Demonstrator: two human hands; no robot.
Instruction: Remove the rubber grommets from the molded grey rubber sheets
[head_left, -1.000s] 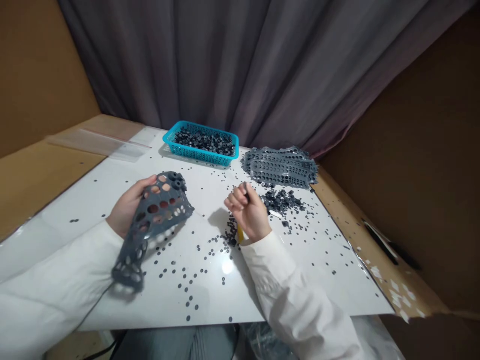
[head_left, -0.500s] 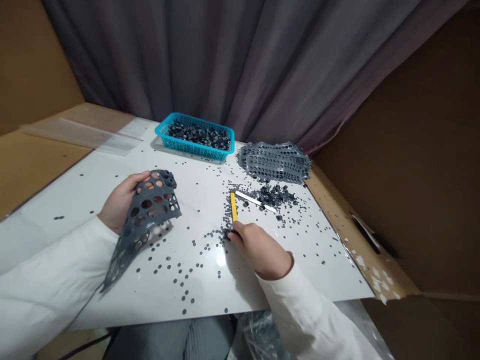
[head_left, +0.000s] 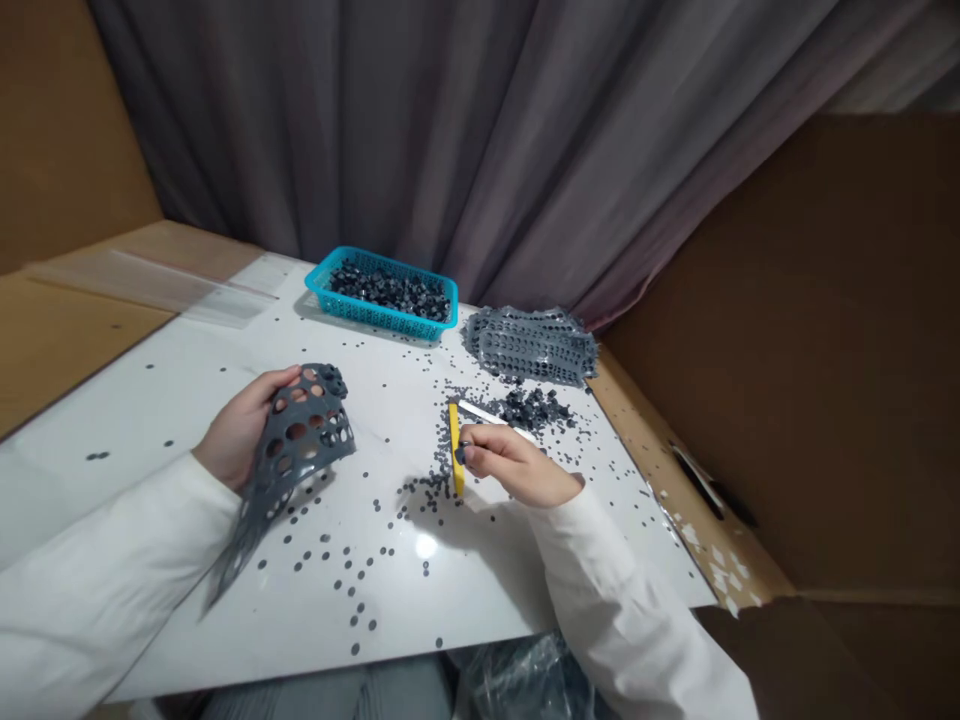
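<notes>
My left hand [head_left: 244, 425] grips a bent dark rubber sheet [head_left: 289, 450] full of round holes, its lower end hanging toward the table's front. A small dark piece [head_left: 463, 454] is pinched between the thumb and finger of my right hand [head_left: 514, 462], above the table. Just beside and beneath those fingertips lies a yellow stick [head_left: 454, 440]. A white stick [head_left: 480, 411] lies partly hidden behind my right hand. Beyond it is a pile of dark pieces [head_left: 534, 409].
A blue basket [head_left: 382, 316] full of dark pieces stands at the back. Stacked perforated sheets [head_left: 529, 345] lie right of it. Small dark discs are scattered over the white table [head_left: 225, 640]. Clear plastic [head_left: 161, 280] lies back left; a knife-like tool [head_left: 697, 480] is at the right.
My right hand has risen off the tabletop with the small dark piece, baring more of the yellow stick. The left hand still holds the sheet. The view has shifted slightly.
</notes>
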